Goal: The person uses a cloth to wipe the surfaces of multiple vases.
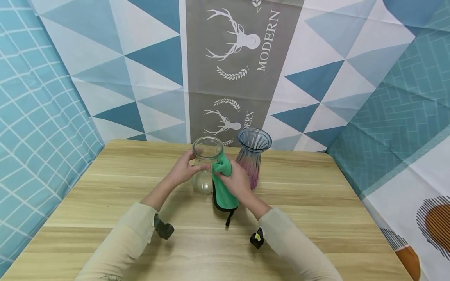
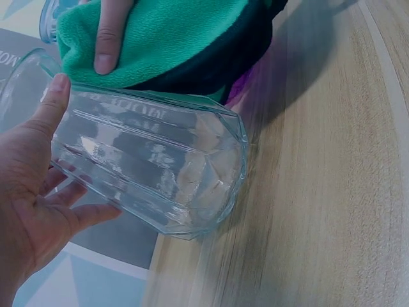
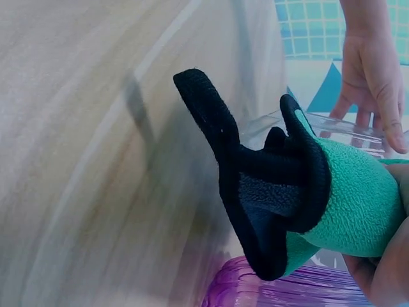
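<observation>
My left hand holds a clear glass vase around its upper part, thumb on the near side and fingers behind. The vase has a round, flared rim and faceted sides in the left wrist view. Bunched in my right hand is a green towelling cloth with black edging and a black hanging loop. The cloth lies along the vase's right side, its top end at the rim. Just right of it stands a ribbed glass vase, blue at the flared top and purple below, partly hidden by my right hand.
Both vases are toward the back of a wooden table. A patterned cloth backdrop rises behind the table's back edge, with blue tiled-print cloth at the left. Black wrist cameras hang below both sleeves.
</observation>
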`<state>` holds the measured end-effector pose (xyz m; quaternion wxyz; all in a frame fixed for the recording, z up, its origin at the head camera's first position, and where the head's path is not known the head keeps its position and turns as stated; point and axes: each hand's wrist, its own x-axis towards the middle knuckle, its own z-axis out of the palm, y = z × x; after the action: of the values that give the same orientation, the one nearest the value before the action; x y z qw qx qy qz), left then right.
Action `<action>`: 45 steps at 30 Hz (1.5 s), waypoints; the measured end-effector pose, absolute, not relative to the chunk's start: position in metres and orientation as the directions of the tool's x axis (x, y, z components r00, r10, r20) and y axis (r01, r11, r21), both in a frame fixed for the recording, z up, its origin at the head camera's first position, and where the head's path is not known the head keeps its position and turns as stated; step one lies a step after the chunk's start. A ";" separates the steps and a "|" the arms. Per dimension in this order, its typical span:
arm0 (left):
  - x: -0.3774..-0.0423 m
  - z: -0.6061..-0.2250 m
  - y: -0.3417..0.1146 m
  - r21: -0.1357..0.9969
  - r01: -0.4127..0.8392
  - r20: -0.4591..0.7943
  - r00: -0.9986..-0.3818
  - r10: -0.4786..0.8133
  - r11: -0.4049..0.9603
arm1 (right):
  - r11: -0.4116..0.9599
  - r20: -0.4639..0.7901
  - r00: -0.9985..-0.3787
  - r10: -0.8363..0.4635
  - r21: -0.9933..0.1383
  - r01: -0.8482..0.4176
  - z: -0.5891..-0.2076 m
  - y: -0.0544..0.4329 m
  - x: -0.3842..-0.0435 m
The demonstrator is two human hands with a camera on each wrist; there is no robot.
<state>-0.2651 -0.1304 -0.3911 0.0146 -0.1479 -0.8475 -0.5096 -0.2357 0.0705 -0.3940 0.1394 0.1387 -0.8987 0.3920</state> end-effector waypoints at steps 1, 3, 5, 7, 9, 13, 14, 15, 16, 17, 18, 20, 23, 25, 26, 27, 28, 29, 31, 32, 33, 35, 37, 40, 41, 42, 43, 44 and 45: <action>-0.265 -0.391 -0.130 0.860 0.268 0.177 -0.955 0.239 0.435 | 0.665 0.352 -0.926 -0.137 -0.659 -0.350 -0.395 0.070 -0.235; -0.265 -0.391 -0.131 0.860 0.273 0.181 -0.953 0.242 0.432 | 0.688 0.330 -0.934 -0.135 -0.647 -0.328 -0.396 0.071 -0.234; -0.265 -0.391 -0.131 0.858 0.278 0.186 -0.952 0.244 0.432 | 0.713 0.302 -0.943 -0.136 -0.631 -0.305 -0.399 0.071 -0.233; -0.265 -0.391 -0.132 0.855 0.278 0.184 -0.952 0.245 0.437 | 0.736 0.272 -0.952 -0.139 -0.615 -0.283 -0.402 0.072 -0.232; -0.266 -0.391 -0.132 0.854 0.277 0.183 -0.952 0.244 0.441 | 0.754 0.252 -0.957 -0.147 -0.597 -0.273 -0.405 0.073 -0.232; -0.268 -0.391 -0.132 0.849 0.289 0.195 -0.950 0.245 0.443 | 0.769 0.243 -0.958 -0.154 -0.579 -0.270 -0.408 0.074 -0.233; -0.268 -0.390 -0.132 0.847 0.294 0.200 -0.948 0.246 0.444 | 0.772 0.247 -0.957 -0.153 -0.575 -0.272 -0.408 0.074 -0.233; -0.268 -0.390 -0.132 0.845 0.297 0.204 -0.948 0.246 0.445 | 0.773 0.249 -0.956 -0.152 -0.573 -0.272 -0.408 0.075 -0.234; -0.269 -0.390 -0.132 0.841 0.304 0.209 -0.946 0.249 0.447 | 0.774 0.252 -0.956 -0.150 -0.572 -0.272 -0.408 0.075 -0.234; -0.269 -0.390 -0.132 0.840 0.305 0.210 -0.945 0.251 0.448 | 0.773 0.256 -0.955 -0.150 -0.571 -0.275 -0.408 0.075 -0.234; -0.269 -0.390 -0.132 0.838 0.307 0.210 -0.945 0.252 0.451 | 0.772 0.259 -0.954 -0.150 -0.573 -0.277 -0.407 0.076 -0.234; -0.268 -0.389 -0.133 0.836 0.307 0.208 -0.944 0.255 0.455 | 0.765 0.271 -0.951 -0.148 -0.578 -0.284 -0.406 0.077 -0.234; -0.268 -0.389 -0.134 0.835 0.307 0.207 -0.944 0.256 0.457 | 0.744 0.300 -0.943 -0.145 -0.595 -0.304 -0.403 0.078 -0.233; -0.267 -0.389 -0.134 0.831 0.311 0.208 -0.943 0.261 0.461 | 0.727 0.333 -0.933 -0.138 -0.605 -0.324 -0.400 0.078 -0.233; -0.268 -0.390 -0.134 0.829 0.314 0.209 -0.941 0.265 0.463 | 0.721 0.349 -0.927 -0.135 -0.607 -0.334 -0.398 0.078 -0.234; -0.268 -0.390 -0.134 0.828 0.314 0.207 -0.941 0.267 0.465 | 0.713 0.363 -0.922 -0.135 -0.611 -0.345 -0.396 0.078 -0.234; -0.268 -0.390 -0.135 0.826 0.313 0.204 -0.941 0.270 0.468 | 0.708 0.374 -0.918 -0.133 -0.612 -0.352 -0.394 0.077 -0.234; -0.269 -0.390 -0.135 0.826 0.312 0.200 -0.941 0.274 0.469 | 0.705 0.381 -0.915 -0.135 -0.612 -0.359 -0.392 0.077 -0.235; -0.269 -0.390 -0.136 0.829 0.305 0.189 -0.941 0.280 0.468 | 0.700 0.385 -0.911 -0.145 -0.611 -0.369 -0.389 0.077 -0.236; -0.269 -0.390 -0.136 0.830 0.304 0.184 -0.941 0.284 0.468 | 0.699 0.381 -0.912 -0.152 -0.611 -0.371 -0.388 0.077 -0.236; -0.269 -0.390 -0.136 0.831 0.300 0.179 -0.942 0.285 0.469 | 0.701 0.376 -0.913 -0.157 -0.610 -0.371 -0.388 0.076 -0.236; -0.269 -0.390 -0.136 0.834 0.296 0.172 -0.941 0.291 0.466 | 0.702 0.371 -0.913 -0.171 -0.604 -0.378 -0.388 0.076 -0.238; -0.269 -0.390 -0.136 0.837 0.292 0.165 -0.941 0.294 0.464 | 0.700 0.373 -0.911 -0.177 -0.602 -0.383 -0.388 0.076 -0.238; -0.268 -0.388 -0.136 0.837 0.292 0.164 -0.941 0.297 0.463 | 0.701 0.375 -0.910 -0.176 -0.601 -0.384 -0.389 0.076 -0.238; -0.268 -0.388 -0.136 0.837 0.292 0.164 -0.941 0.297 0.463 | 0.705 0.375 -0.910 -0.175 -0.598 -0.382 -0.389 0.075 -0.238; -0.267 -0.388 -0.136 0.837 0.292 0.164 -0.941 0.298 0.462 | 0.710 0.374 -0.912 -0.171 -0.594 -0.377 -0.389 0.075 -0.238; -0.267 -0.388 -0.136 0.837 0.293 0.164 -0.940 0.298 0.463 | 0.715 0.369 -0.914 -0.167 -0.593 -0.370 -0.390 0.075 -0.237; -0.267 -0.388 -0.136 0.836 0.294 0.166 -0.940 0.298 0.463 | 0.718 0.365 -0.917 -0.162 -0.593 -0.363 -0.391 0.075 -0.237; -0.267 -0.388 -0.136 0.836 0.297 0.168 -0.939 0.299 0.462 | 0.723 0.360 -0.919 -0.159 -0.591 -0.357 -0.392 0.075 -0.236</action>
<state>-0.2674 -0.1358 -0.3878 -0.0012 -0.1744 -0.8549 -0.4886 -0.2364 0.0748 -0.3916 0.1437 0.1407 -0.9170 0.3444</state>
